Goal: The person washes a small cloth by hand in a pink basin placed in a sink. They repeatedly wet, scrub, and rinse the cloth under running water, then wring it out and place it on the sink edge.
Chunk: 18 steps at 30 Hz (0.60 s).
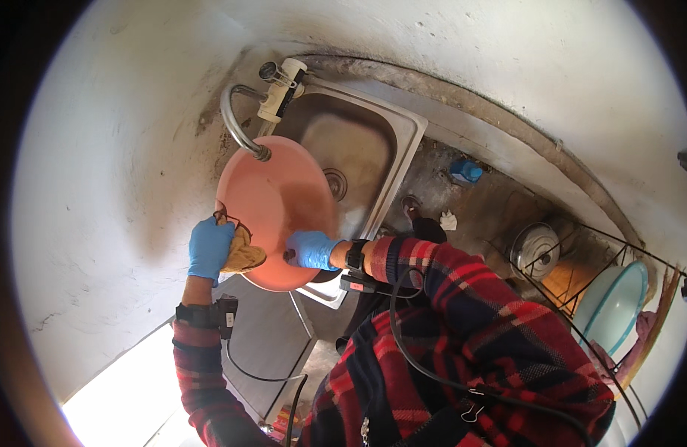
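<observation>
My left hand (pixel 211 248), in a blue glove, grips a tan, dark-edged item (pixel 244 251), possibly a shoe, at the left rim of a pink plastic basin (pixel 265 195). Over the basin's near right part is my right hand (pixel 311 250), also blue-gloved, with its fingers curled around a small dark thing that I cannot identify. The basin rests over the left part of a stainless steel sink (pixel 349 139). A curved metal faucet spout (pixel 237 120) ends above the basin's far side, joined to a white faucet body (pixel 282 92).
A blue plastic bottle (pixel 465 171) and a white crumpled scrap (pixel 448 220) lie on the floor right of the sink. Farther right, a metal pot lid (pixel 536 251) and a pale green basin (pixel 614 307) are by a wire rack. Cables run from both wrists.
</observation>
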Tool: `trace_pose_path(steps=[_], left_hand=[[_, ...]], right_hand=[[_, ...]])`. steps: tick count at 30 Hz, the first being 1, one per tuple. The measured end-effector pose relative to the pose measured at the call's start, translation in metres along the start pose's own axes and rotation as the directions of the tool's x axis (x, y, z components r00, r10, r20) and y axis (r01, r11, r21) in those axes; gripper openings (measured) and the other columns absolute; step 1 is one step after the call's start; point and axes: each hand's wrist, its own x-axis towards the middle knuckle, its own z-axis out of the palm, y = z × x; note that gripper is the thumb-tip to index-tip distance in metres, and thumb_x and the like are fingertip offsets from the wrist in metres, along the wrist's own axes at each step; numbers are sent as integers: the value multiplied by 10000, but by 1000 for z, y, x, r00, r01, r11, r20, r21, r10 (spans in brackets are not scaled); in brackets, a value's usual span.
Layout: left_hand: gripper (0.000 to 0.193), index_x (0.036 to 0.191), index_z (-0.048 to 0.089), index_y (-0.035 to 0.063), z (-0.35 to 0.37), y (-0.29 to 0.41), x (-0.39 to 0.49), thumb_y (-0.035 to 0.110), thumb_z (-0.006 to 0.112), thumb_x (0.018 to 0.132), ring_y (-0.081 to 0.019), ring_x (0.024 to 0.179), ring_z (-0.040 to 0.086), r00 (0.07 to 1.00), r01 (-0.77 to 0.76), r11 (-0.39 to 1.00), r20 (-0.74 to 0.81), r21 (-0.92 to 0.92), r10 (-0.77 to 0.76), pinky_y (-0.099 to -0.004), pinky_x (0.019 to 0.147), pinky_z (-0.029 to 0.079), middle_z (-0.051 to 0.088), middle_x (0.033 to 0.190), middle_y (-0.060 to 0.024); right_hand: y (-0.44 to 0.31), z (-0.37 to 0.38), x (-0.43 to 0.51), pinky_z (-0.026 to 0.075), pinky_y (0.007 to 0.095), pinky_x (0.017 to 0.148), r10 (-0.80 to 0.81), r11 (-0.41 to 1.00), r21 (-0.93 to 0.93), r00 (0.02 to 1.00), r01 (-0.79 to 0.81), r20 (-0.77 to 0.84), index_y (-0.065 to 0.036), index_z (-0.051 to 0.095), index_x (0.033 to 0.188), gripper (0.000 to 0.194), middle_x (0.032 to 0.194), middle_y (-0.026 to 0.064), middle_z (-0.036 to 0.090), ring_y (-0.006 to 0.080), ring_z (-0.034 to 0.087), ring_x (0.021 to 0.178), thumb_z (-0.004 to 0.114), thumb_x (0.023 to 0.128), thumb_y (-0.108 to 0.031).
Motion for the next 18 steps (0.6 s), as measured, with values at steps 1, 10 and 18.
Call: trace_pose_path(steps=[1,10,18], left_hand=[[391,960,674,-46,-6,6,-1,297,586,793,-388,764,657,1000,23,1000,17,-19,-23,-447,703,505,663,824,-264],[333,887,650,-72,-24,28,1,239,604,780,-239,639,617,989,120,907,123,-403,-76,-382,627,477,624,696,-181],[386,914,661,-66,-52,38,3,285,561,789,-390,779,646,997,6,994,73,113,-14,-436,719,494,649,822,-274]], right_hand=[[-2,1,-2,496,430,760,37,999,-21,999,-36,29,-55,677,911,259,960,160,671,367,635,895,622,818,-291],[-8,-8,-8,504,429,742,34,997,74,999,-33,-13,-66,669,891,256,948,167,660,365,633,883,610,827,-306],[-21,-7,-9,520,435,766,-5,1000,12,1000,5,-8,-75,680,945,257,1004,170,663,372,646,903,602,817,-283]])
